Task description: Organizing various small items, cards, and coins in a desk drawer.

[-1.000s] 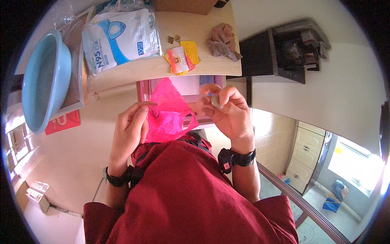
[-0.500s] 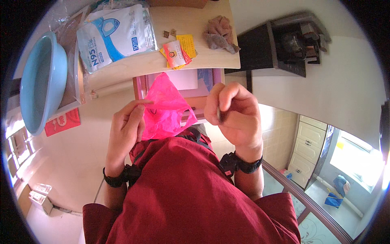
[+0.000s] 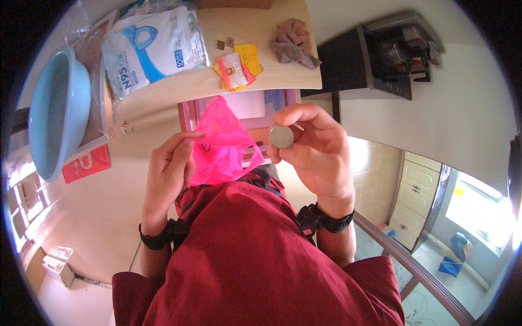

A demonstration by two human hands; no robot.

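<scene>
My left hand (image 3: 173, 165) pinches the edge of a bright pink plastic bag (image 3: 225, 144) between thumb and forefinger. The thin bag hangs crumpled in front of my body. To its right, my right hand (image 3: 315, 149) is raised and holds a round silver coin (image 3: 281, 137). Thumb and fingers grip the coin by its rim, with one flat face turned up into view. Bag and coin are apart. Behind the bag an open drawer (image 3: 293, 103) shows, with a pale sheet and something blue in it.
On the wooden desk (image 3: 163, 89) lie a white and blue mask package (image 3: 157, 49), red and yellow cards (image 3: 239, 68) and a crumpled brown cloth (image 3: 296, 43). A light blue basin (image 3: 60, 114) stands at the left. A black cabinet (image 3: 348, 62) is at the right.
My right hand has turned and its fingers have opened out somewhat, so the coin, earlier edge-on and mostly hidden, now shows its face. My left hand and the bag have barely moved.
</scene>
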